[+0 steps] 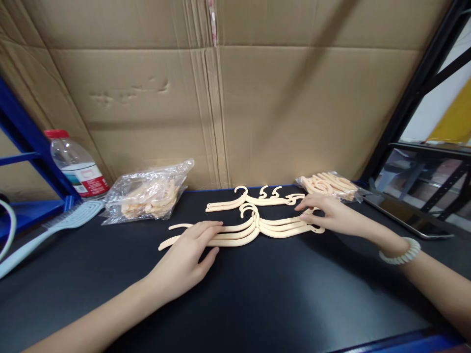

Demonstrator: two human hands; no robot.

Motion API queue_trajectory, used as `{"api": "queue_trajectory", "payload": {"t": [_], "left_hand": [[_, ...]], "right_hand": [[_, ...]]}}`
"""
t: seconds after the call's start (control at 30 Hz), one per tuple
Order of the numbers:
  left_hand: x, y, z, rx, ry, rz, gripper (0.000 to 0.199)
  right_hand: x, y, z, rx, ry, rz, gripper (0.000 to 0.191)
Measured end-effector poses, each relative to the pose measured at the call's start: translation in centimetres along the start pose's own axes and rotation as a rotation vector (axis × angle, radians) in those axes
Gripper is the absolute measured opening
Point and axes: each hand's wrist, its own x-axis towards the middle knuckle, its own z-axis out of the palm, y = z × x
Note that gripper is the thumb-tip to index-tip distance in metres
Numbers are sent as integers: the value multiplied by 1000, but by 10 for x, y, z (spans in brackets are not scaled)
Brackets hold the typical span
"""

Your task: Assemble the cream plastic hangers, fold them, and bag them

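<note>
Several cream plastic clothes hangers (235,241) lie close together in a row on the black table. My left hand (189,252) rests across their left arms, fingers stretched out over them and thumb apart. At the right end of the same hangers is my right hand (326,211), with fingers curved and apart and fingertips at the hanger ends; whether they press on them is hard to see. Just behind lies a second group of cream hanger pieces (226,203), with small separate hooks (263,192) beside it.
A clear bag of cream pieces (147,196) lies back left, another bag (329,185) back right. A bottle (79,166) and a pale hairbrush (69,220) are at the left. A tablet-like device (408,218) lies right. Cardboard (279,113) stands behind the table (257,304).
</note>
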Motion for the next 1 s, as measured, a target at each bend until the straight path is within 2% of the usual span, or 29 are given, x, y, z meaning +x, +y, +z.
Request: {"api": "queue_trajectory", "payload": {"t": [0.13, 0.27, 0.37, 0.53, 0.77, 1.0], "left_hand": [[0, 6, -3, -112, 0, 124, 32], [-1, 15, -6, -230, -86, 293, 31], [-2, 20, -8, -254, -153, 366, 30], [-5, 21, -10, -205, -214, 371, 28], [-6, 20, -8, -217, -209, 376, 28], [-5, 22, -10, -201, -213, 375, 28]], "right_hand": [[1, 2, 3, 37, 88, 44, 24], [2, -1, 4, 34, 95, 58, 21], [3, -2, 5, 28, 92, 65, 20], [3, 0, 7, 20, 108, 101, 24], [4, 1, 7, -7, 149, 172, 28], [3, 7, -1, -63, 266, 222, 30]]}}
